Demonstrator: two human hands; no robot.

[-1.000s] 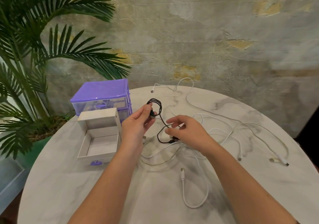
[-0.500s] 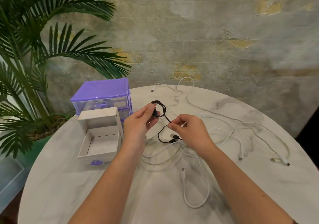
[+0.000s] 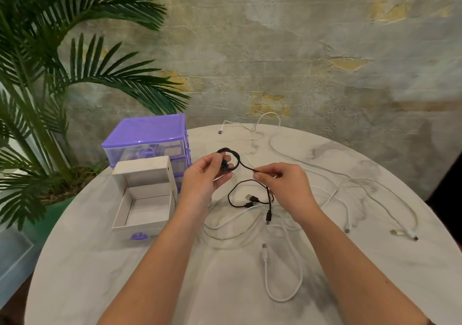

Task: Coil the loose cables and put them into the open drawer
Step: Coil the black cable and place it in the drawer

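Black braided cable (image 3: 236, 158) runs between my two hands above the marble table (image 3: 125, 274). My left hand (image 3: 203, 178) pinches a small coil of it between thumb and fingers, the loops standing up behind my fingertips. My right hand (image 3: 285, 187) pinches the same cable a little further along, so a short stretch spans the gap between the hands. Below my right hand the rest hangs down in a loose loop, its plug ends (image 3: 252, 201) lying on the table (one more plug dangles lower, just beside a white lead).

White cables (image 3: 282, 274) lie scattered over the tabletop, some under my hands, others well off to the right and at the far edge. To my left the open drawer (image 3: 142, 204) sits pulled out in front of the purple drawer unit (image 3: 147, 134), near my left wrist. A palm plant (image 3: 50, 99) stands beyond the table's left edge.
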